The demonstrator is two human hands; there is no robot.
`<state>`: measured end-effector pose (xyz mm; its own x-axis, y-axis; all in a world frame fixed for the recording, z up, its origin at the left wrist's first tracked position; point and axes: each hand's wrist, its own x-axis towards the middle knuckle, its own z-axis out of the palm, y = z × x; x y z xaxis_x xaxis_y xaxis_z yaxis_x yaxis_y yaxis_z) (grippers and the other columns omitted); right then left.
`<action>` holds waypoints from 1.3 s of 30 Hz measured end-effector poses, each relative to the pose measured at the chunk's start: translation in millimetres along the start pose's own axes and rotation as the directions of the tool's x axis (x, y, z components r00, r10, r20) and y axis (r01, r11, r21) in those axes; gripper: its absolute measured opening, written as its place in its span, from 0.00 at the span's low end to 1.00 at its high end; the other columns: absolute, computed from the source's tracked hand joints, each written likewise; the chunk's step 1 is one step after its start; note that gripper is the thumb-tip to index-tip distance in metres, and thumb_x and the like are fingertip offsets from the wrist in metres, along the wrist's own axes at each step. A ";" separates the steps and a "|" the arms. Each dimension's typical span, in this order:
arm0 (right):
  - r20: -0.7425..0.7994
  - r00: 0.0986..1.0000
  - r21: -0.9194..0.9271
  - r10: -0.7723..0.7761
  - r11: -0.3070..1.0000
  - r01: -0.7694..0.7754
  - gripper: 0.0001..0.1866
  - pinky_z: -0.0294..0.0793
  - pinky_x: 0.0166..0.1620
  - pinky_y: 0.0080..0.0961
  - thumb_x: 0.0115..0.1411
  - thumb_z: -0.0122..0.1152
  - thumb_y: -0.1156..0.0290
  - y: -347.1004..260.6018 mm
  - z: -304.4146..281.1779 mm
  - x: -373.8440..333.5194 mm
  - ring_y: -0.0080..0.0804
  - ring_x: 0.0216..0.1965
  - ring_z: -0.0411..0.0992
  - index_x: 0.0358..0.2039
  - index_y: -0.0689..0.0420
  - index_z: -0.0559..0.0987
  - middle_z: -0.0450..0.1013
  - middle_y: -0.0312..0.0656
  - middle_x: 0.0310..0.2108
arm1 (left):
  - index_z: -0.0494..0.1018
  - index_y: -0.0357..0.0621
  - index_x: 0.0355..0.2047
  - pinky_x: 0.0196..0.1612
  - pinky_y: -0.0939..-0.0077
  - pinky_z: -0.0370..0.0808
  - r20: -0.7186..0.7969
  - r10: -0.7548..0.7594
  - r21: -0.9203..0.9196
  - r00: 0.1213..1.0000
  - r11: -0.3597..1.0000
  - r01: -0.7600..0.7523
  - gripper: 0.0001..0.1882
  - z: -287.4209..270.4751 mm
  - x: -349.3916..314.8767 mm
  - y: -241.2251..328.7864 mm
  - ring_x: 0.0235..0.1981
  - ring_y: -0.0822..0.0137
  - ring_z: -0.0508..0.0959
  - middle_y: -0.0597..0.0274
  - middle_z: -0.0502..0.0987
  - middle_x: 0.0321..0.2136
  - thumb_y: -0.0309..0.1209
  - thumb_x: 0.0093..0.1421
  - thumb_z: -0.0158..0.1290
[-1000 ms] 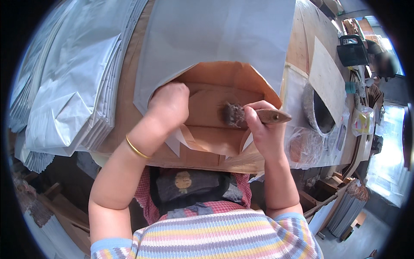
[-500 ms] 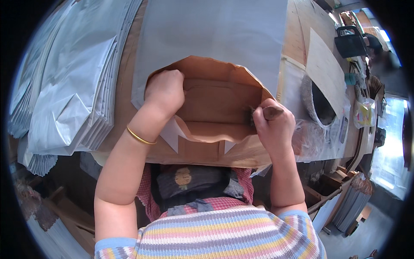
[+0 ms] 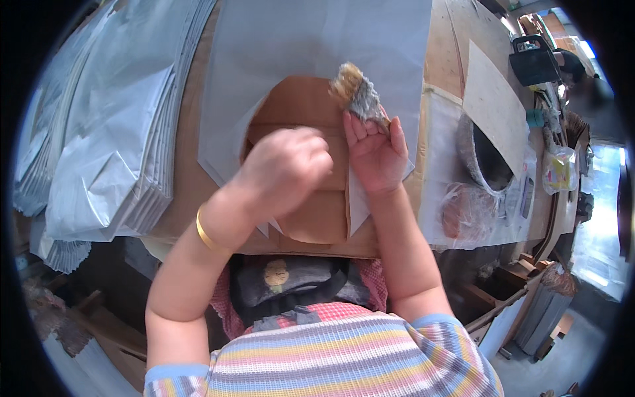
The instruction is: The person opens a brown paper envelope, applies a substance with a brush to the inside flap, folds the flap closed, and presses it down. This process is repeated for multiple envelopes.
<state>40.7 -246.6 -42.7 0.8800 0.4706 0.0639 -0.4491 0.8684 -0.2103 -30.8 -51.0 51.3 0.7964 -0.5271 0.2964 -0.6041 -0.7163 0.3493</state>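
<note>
A paper bag [image 3: 321, 225], brown inside and silvery white outside, lies on the work table with its end spread flat into a folded shape. Over its brown opening my left hand [image 3: 284, 169] hovers, fingers curled but smeared by motion, so I cannot make out whether they hold anything. At the bag's right side my right hand [image 3: 378, 155] is turned palm up, its fingers around a worn brush [image 3: 360, 96]. The brush has pale yellowish bristles and a grey, crusted body. Part of its handle is hidden by the hand.
A thick stack of silvery paper bags [image 3: 109, 139] lies at the left. To the right stands a crusted round container [image 3: 491, 155], partly covered by a pale board [image 3: 493, 109], beside clear plastic wrap [image 3: 466, 212]. A black case [image 3: 532, 61] is farther back.
My left hand has let go of the bag's left rim and moved right. My right hand has moved left and turned palm up with the brush. The bag's opening has been folded flatter.
</note>
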 end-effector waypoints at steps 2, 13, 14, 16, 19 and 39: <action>-0.065 0.998 -0.037 0.015 0.999 -0.017 0.23 0.58 0.67 0.42 0.70 0.43 0.57 -3.3 7.9 -0.8 0.40 0.55 0.72 0.57 0.61 0.70 0.76 0.48 0.49 | 0.71 0.37 0.47 0.55 0.64 0.70 -0.324 -0.104 -0.082 0.940 0.993 0.081 0.16 -15.1 -10.0 0.1 0.51 0.52 0.73 0.47 0.73 0.44 0.34 0.63 0.51; 0.015 0.995 -0.060 0.094 0.994 -0.093 0.22 0.59 0.66 0.43 0.71 0.39 0.58 -1.5 -5.3 -0.6 0.37 0.50 0.74 0.57 0.60 0.68 0.79 0.47 0.43 | 0.55 0.34 0.64 0.67 0.50 0.52 -0.230 -0.611 0.345 0.758 0.677 0.650 0.33 69.6 -48.3 -22.0 0.66 0.44 0.57 0.39 0.57 0.64 0.41 0.64 0.45; 0.014 0.995 -0.057 0.101 0.993 -0.100 0.22 0.59 0.65 0.43 0.71 0.39 0.58 -2.3 -5.3 -1.1 0.37 0.50 0.74 0.57 0.60 0.68 0.79 0.47 0.43 | 0.54 0.33 0.64 0.67 0.50 0.51 -0.228 -0.617 0.361 0.753 0.665 0.654 0.33 70.7 -45.4 -19.8 0.66 0.44 0.57 0.38 0.57 0.64 0.41 0.64 0.45; 0.029 0.993 -0.060 0.113 0.992 -0.111 0.22 0.60 0.65 0.42 0.71 0.38 0.59 -3.4 -4.1 -1.1 0.38 0.51 0.74 0.57 0.60 0.68 0.79 0.47 0.43 | 0.54 0.31 0.64 0.67 0.50 0.51 -0.233 -0.625 0.395 0.745 0.639 0.660 0.34 68.5 -42.5 -16.7 0.66 0.43 0.57 0.37 0.56 0.64 0.40 0.64 0.46; 0.043 0.991 -0.060 0.126 0.991 -0.123 0.22 0.60 0.65 0.41 0.72 0.38 0.59 -4.7 -2.6 2.1 0.37 0.51 0.74 0.57 0.59 0.69 0.79 0.46 0.43 | 0.56 0.30 0.63 0.68 0.51 0.51 -0.231 -0.591 0.228 0.773 0.740 0.633 0.35 63.6 -46.4 -26.7 0.65 0.43 0.57 0.36 0.57 0.63 0.40 0.62 0.49; 0.065 0.974 -0.019 0.217 0.976 -0.216 0.22 0.63 0.63 0.37 0.71 0.41 0.58 -7.4 -4.9 3.5 0.33 0.48 0.75 0.57 0.58 0.70 0.79 0.43 0.42 | 0.76 0.41 0.26 0.38 0.64 0.76 0.840 -0.178 0.196 0.513 0.980 0.019 0.06 -12.0 -15.6 24.6 0.34 0.56 0.80 0.57 0.78 0.25 0.25 0.45 0.56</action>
<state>47.9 -252.1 -45.6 0.7496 0.6571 0.0798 -0.6260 0.7428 -0.2374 -58.4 -54.9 65.9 0.5395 -0.5270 -0.6566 -0.5715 -0.8019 0.1740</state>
